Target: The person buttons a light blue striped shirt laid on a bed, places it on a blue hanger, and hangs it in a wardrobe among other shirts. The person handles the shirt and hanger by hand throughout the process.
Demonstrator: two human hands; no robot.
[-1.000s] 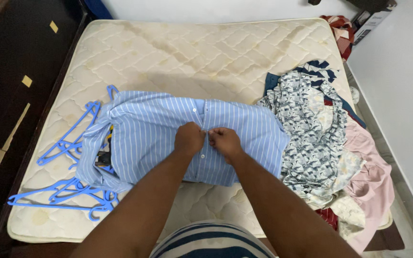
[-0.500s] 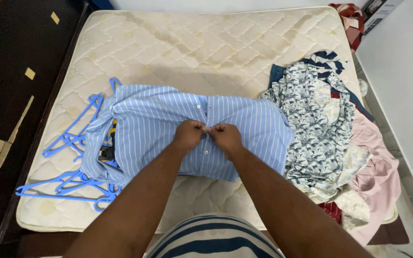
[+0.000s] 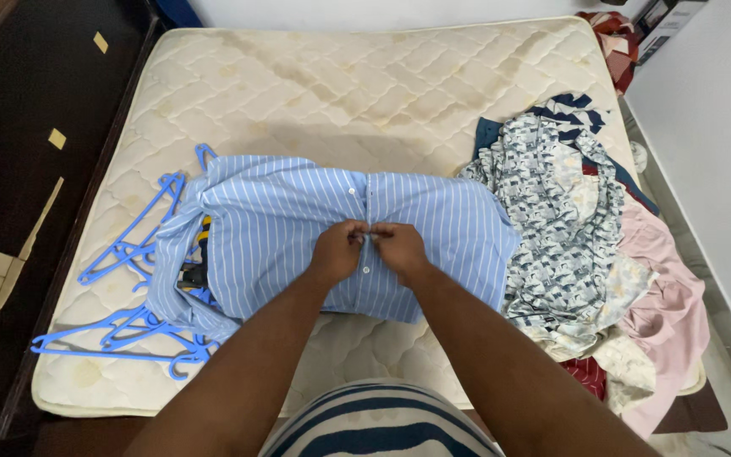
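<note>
Blue-and-white striped shirt (image 3: 298, 228) lies flat across the middle of a bare quilted mattress (image 3: 365, 85), collar end toward the hangers (image 3: 129, 296) at the mattress's left edge. The left hand (image 3: 338, 250) and right hand (image 3: 398, 245) meet at the button placket, fingertips pinched closed on the cloth at one button; whether the button is through its hole cannot be told. The step goes best, it seems, with both placket edges kept aligned and the cloth held taut between the pinches. Open room lies beyond the shirt, toward the far edge. To the right, a pile of clothes (image 3: 568, 220) touches the shirt's side and spills over the mattress edge near the wall (image 3: 712, 127).
</note>
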